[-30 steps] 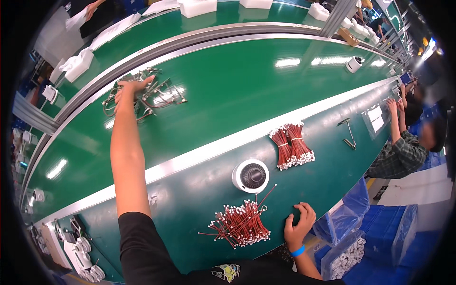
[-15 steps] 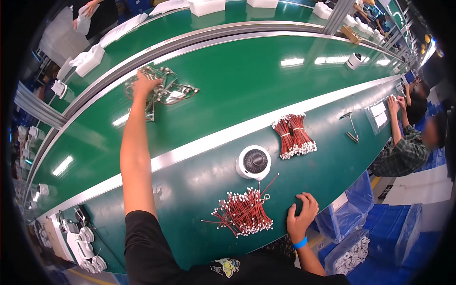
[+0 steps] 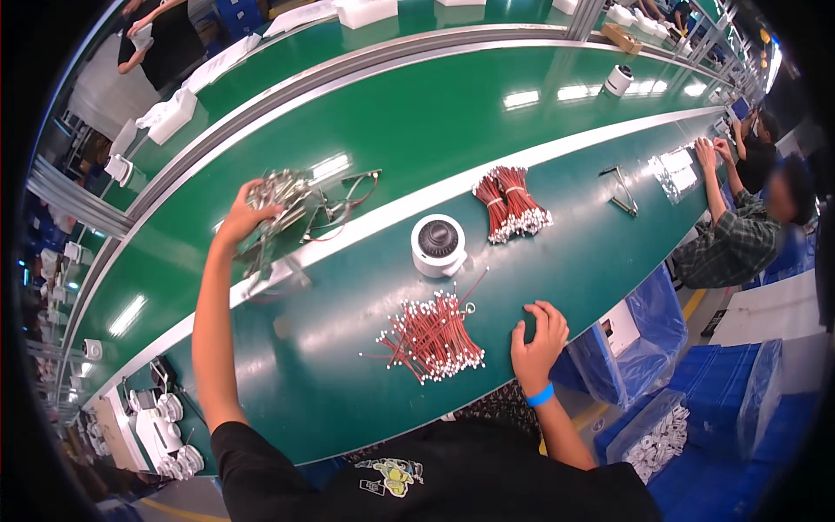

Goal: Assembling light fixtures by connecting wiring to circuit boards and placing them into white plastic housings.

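Silver bits and thin wires make a messy bunch (image 3: 283,188), up and to the left of the white round thing (image 3: 439,239) with the black top. The left hand (image 3: 246,214) has hold of this bunch, with thumb and fingers wrapped around its left side. So the bunch lies just to the right of that palm, on the side toward the white round thing. Some of it sticks out to the right. Other bits hang down, but they are blurry, so I cannot tell which way its long side points. The right hand (image 3: 539,344) is much farther from the bunch. It rests down and to the right of the white round thing, fingers a little bent, and nothing shows in it. Loose red wires (image 3: 435,337) lie just below the white round thing.
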{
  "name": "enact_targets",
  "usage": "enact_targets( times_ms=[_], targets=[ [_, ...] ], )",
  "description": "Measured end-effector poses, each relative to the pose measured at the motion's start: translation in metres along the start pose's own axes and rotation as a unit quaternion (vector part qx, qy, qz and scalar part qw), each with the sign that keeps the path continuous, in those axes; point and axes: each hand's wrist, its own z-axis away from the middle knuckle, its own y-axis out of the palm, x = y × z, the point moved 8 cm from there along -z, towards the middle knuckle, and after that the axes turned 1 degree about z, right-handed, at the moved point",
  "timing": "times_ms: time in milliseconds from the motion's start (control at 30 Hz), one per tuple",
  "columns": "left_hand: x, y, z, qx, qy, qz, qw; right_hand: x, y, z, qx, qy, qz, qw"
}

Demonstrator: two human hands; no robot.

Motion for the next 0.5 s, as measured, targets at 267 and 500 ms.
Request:
enact_targets(
  times_ms=[267, 500],
  targets=[
    [0.023, 0.000, 0.209, -0.050, -0.055, 0.060, 0.995, 0.002, 0.001, -0.001, -0.004, -0.020, -0.008, 1.000],
    [-0.011, -0.004, 0.239, -0.075, -0.092, -0.359, 0.926, -0.003, -0.003, 0.004, -0.025, -0.041, -0.004, 0.999]
  ],
)
